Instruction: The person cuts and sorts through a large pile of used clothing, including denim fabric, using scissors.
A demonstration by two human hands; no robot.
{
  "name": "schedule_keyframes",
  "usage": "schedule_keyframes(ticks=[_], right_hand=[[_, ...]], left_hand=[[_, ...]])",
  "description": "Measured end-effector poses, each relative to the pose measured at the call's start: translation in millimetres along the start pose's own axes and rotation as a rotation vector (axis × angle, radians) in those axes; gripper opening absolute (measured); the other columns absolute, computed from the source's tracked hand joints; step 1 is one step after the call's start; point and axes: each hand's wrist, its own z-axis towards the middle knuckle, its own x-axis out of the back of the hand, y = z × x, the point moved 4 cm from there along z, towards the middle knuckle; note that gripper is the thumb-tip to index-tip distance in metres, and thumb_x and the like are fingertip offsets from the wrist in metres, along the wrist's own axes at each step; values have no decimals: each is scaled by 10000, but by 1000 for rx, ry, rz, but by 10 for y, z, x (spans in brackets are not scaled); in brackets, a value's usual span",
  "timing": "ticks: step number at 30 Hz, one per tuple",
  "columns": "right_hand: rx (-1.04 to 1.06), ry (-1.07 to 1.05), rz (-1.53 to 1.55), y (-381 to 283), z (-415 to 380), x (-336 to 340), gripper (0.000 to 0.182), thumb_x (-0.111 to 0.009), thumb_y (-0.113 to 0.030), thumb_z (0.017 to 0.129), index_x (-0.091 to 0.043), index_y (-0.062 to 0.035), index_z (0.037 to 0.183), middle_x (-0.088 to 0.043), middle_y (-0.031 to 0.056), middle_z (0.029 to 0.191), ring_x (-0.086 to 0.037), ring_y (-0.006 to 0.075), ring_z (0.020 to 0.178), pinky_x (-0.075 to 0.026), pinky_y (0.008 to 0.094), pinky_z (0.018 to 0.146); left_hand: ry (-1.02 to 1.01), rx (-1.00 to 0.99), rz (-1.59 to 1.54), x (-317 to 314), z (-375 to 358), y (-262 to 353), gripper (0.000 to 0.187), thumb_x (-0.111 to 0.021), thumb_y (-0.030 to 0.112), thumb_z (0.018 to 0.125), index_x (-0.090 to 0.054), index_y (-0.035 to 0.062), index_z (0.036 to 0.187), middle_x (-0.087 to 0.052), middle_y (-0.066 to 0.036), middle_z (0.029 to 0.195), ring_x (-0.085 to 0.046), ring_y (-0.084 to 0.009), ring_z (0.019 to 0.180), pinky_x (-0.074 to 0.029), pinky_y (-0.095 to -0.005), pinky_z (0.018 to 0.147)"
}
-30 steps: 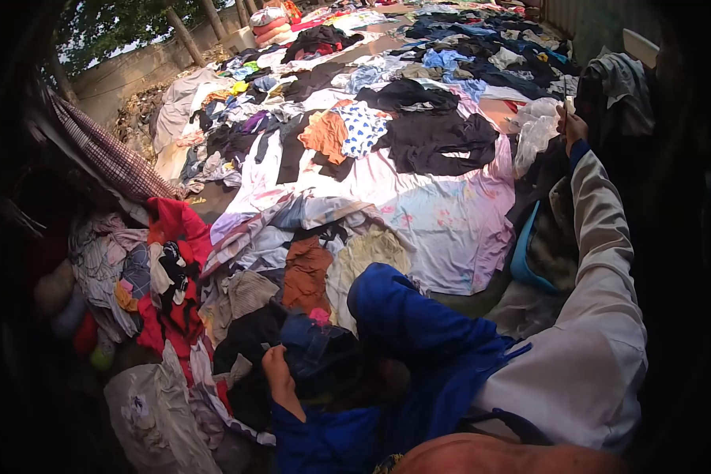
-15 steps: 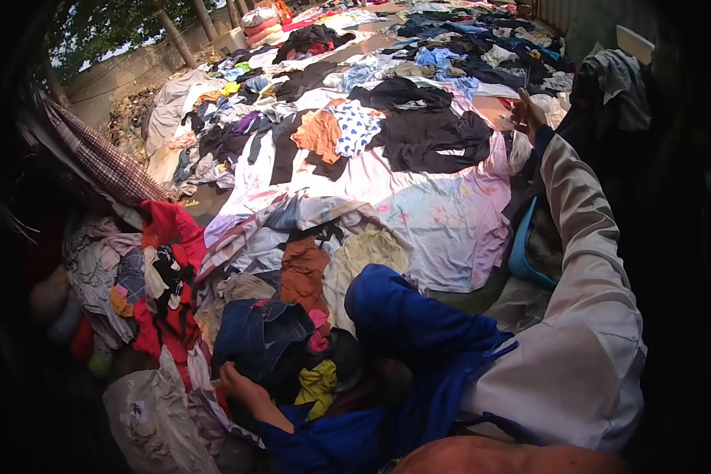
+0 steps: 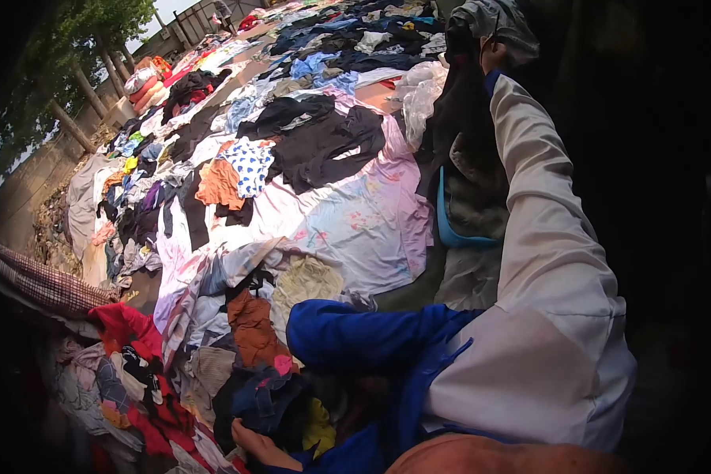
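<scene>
At the far left of the frame we saw a checked cloth [image 3: 43, 283] lying beside a jumbled heap [image 3: 126, 371] of red, grey and patterned garments, none of it laid flat. Low in the frame, just right of that heap, our left hand [image 3: 257, 447] rested with its fingers curled against a dark blue denim garment [image 3: 262, 399], a yellow piece [image 3: 317, 426] lying just beside it; whether the fingers pinched the denim or only pressed on it we could not tell. An orange-brown top [image 3: 254, 332] and a pale cream piece [image 3: 312, 280] lay close above that.

Through the middle, many clothes were already spread out on a pale floral sheet [image 3: 355, 229]: an orange shirt [image 3: 217, 183], a white top with blue spots [image 3: 249, 164] and a large black garment [image 3: 324, 146]; rows of others ran on to the upper left.

At the upper right, our right hand [image 3: 494, 55] was raised at the end of a white sleeve [image 3: 545, 237], seemingly closed on a grey garment [image 3: 498, 24] hanging there, though its fingers were mostly hidden. We judged the spreading well advanced, with the near heap still unsorted
</scene>
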Motion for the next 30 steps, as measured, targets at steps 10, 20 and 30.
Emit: schedule_keyframes(ticks=[10, 20, 30], right_hand=[[-1037, -1078, 376, -555, -2425, -177, 362, -736, -418, 860, -592, -89, 811, -549, 8, 644, -476, 120, 434, -339, 271, 371], [-585, -2304, 936, -4196, -6145, 1077, 463, -693, -521, 900, -629, -78, 782, -569, 7, 617, -526, 103, 487, -399, 255, 444], [-534, -2907, 773, -5621, -7902, 2601, 594, -629, -656, 875, -636, -62, 850, -585, 21, 647, -570, 119, 489, -436, 253, 444]], left_hand=[[37, -55, 18, -153, -46, 237, 272, -546, 218, 871, -628, -40, 904, -618, -84, 915, -579, -182, 824, -478, -319, 798], [80, -100, -133, 376, 701, -343, 231, -560, 172, 889, -634, -41, 942, -606, -98, 1013, -557, -209, 988, -408, -305, 930], [202, -173, -430, 818, 380, 144, 247, -615, 216, 979, -640, -16, 1061, -617, -81, 1068, -541, -170, 1082, -375, -299, 979]])
